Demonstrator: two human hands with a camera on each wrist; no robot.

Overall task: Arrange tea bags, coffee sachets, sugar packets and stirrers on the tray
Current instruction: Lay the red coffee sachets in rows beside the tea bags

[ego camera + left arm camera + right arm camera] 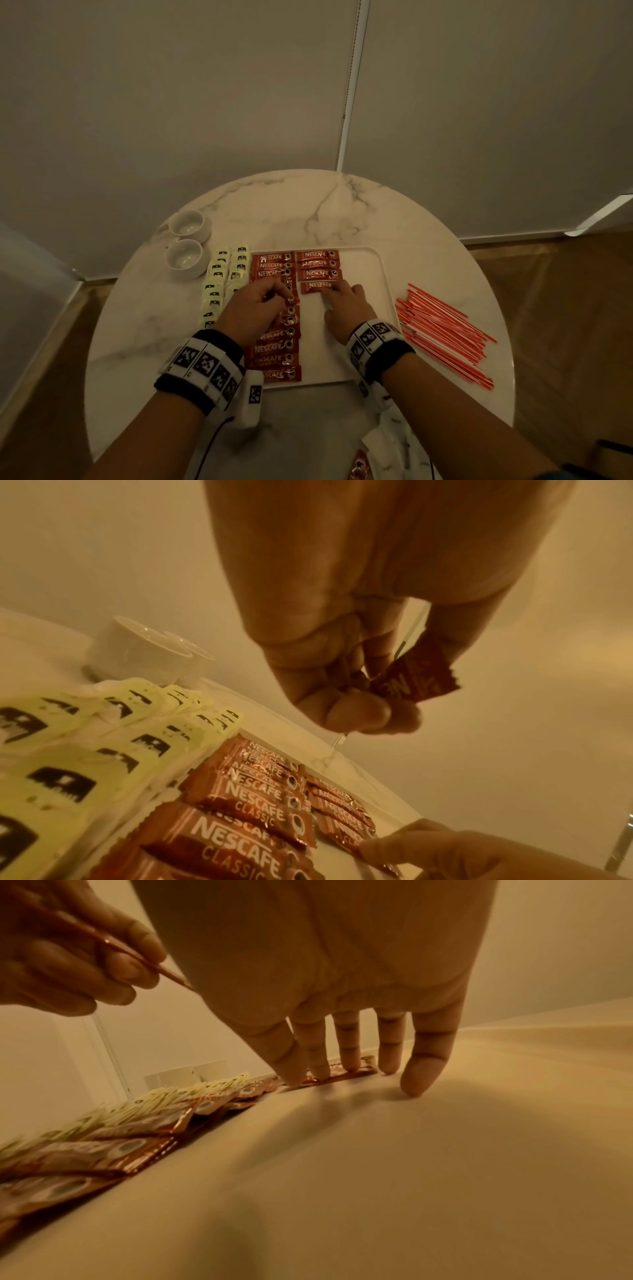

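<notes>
A white tray (376, 260) on the round marble table holds two columns of red coffee sachets (274, 349). My left hand (260, 301) hovers over the left column and pinches one red sachet (414, 680) between thumb and fingers. My right hand (346, 301) lies with straight fingers pressing the nearest sachet (313, 287) of the right column flat on the tray; in the right wrist view the fingertips (351, 1061) rest on that sachet (342, 1073). Pale yellow tea bags (219, 284) lie in rows left of the tray. Red-and-white stirrers (445, 329) lie in a heap right of the tray.
Two white cups (186, 240) stand at the table's back left. White wrappers or packets (394, 442) and a red sachet (358, 466) lie at the near edge. The tray's right half (359, 342) is bare. A wall with a white strip rises behind the table.
</notes>
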